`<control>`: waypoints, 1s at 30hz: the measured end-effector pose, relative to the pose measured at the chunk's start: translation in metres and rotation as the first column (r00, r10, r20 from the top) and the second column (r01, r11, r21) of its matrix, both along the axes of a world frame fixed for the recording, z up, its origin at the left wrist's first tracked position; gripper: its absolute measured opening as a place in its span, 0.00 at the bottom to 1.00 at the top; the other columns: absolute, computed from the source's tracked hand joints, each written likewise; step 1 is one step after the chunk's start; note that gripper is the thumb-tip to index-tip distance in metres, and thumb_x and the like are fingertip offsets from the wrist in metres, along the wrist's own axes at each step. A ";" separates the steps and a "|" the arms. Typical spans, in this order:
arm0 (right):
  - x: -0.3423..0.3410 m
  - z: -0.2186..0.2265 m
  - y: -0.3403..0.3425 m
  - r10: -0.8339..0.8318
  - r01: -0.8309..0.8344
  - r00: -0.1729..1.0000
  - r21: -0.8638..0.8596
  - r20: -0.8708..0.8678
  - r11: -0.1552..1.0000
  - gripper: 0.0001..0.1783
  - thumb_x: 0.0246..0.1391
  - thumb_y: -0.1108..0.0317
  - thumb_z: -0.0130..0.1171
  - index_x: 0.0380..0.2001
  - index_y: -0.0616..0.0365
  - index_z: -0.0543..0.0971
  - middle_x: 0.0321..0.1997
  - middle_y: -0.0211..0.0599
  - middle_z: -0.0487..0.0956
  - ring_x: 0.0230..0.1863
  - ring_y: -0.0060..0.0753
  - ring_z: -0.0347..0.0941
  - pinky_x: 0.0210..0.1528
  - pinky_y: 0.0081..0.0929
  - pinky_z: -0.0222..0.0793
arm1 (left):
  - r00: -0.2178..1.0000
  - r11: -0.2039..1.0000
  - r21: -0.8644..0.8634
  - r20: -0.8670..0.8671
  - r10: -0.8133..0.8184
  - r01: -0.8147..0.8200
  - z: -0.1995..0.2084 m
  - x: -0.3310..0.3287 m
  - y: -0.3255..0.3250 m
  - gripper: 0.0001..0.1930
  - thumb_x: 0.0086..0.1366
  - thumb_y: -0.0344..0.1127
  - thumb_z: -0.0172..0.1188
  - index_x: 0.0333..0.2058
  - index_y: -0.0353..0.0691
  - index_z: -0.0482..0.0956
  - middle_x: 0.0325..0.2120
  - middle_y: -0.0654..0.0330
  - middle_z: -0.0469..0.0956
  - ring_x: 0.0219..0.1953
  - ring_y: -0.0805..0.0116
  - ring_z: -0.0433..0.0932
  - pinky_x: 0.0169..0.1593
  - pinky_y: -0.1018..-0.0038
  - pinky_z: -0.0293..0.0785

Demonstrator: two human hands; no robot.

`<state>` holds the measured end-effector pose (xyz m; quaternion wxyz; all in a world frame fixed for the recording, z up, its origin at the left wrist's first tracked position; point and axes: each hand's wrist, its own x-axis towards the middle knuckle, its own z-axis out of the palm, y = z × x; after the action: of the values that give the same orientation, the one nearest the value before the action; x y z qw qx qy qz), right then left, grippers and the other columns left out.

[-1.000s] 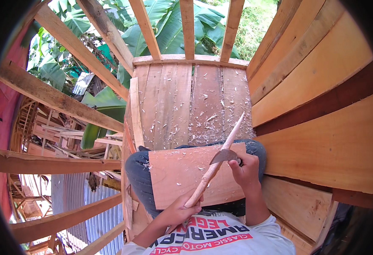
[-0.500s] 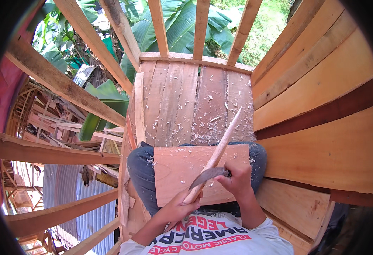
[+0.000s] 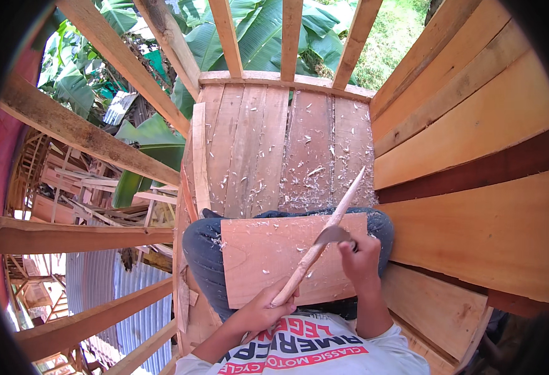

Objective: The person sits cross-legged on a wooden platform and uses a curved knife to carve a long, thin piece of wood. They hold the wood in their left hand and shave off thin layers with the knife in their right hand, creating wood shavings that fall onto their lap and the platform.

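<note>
My left hand is closed round the near end of a pale, whittled stick, which slants up and to the right to a sharp point. In my right hand is the handle of a knife, gripped in a fist. The knife's short dark curved blade lies across the stick at about mid-length. Beneath both hands a flat wooden board rests across my lap, with a few shavings on it. Most of the knife handle is hidden in my fingers.
Plank flooring ahead of me is strewn with curled wood shavings. Slatted wooden rails stand on the left and at the far end. Wide planks wall the right side. Banana leaves and corrugated metal sheets show beyond the rails.
The knife has slid up the stick, away from my left hand toward the point, and my right hand has moved up and right with it. The stick's tip has shifted slightly right and down.
</note>
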<state>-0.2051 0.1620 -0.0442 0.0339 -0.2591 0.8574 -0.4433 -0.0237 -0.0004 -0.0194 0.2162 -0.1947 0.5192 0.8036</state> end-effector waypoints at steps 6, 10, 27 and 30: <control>-0.040 0.004 0.029 -0.113 0.114 0.993 -0.042 0.026 0.993 0.35 0.52 0.38 0.57 0.15 0.63 0.70 0.11 0.45 0.63 0.14 0.48 0.62 0.18 0.34 0.56 | 0.996 0.995 0.060 0.040 0.077 -0.079 0.007 0.002 -0.010 0.13 0.60 0.24 0.55 0.43 0.37 0.66 0.26 0.68 0.66 0.23 0.82 0.66 0.26 0.84 0.62; -0.009 0.011 0.019 0.007 -0.006 0.998 -0.026 0.057 1.000 0.35 0.51 0.38 0.58 0.15 0.63 0.70 0.11 0.46 0.63 0.14 0.48 0.63 0.18 0.34 0.57 | 0.993 0.993 0.062 0.068 0.093 -0.097 0.014 -0.003 -0.013 0.13 0.59 0.25 0.56 0.43 0.37 0.66 0.27 0.68 0.66 0.26 0.81 0.66 0.29 0.84 0.62; 0.022 0.018 0.012 0.101 -0.101 0.995 -0.050 -0.005 0.994 0.30 0.45 0.39 0.64 0.17 0.59 0.78 0.11 0.42 0.69 0.14 0.45 0.70 0.17 0.32 0.62 | 0.997 0.999 -0.018 -0.067 0.030 -0.031 0.016 0.009 0.012 0.14 0.59 0.24 0.56 0.44 0.37 0.67 0.28 0.67 0.66 0.26 0.81 0.64 0.29 0.83 0.60; 0.014 0.016 0.018 0.069 -0.067 0.996 0.028 -0.052 0.997 0.30 0.46 0.39 0.63 0.16 0.59 0.77 0.11 0.42 0.69 0.15 0.47 0.70 0.18 0.33 0.62 | 1.000 1.000 0.000 -0.019 0.017 -0.017 0.016 0.012 0.012 0.15 0.59 0.24 0.56 0.45 0.36 0.68 0.32 0.66 0.66 0.36 0.77 0.66 0.42 0.79 0.64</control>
<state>-0.1913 0.1796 -0.0279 0.0297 -0.2993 0.8543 -0.4239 -0.0120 0.0112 -0.0031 0.2045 -0.1915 0.5199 0.8070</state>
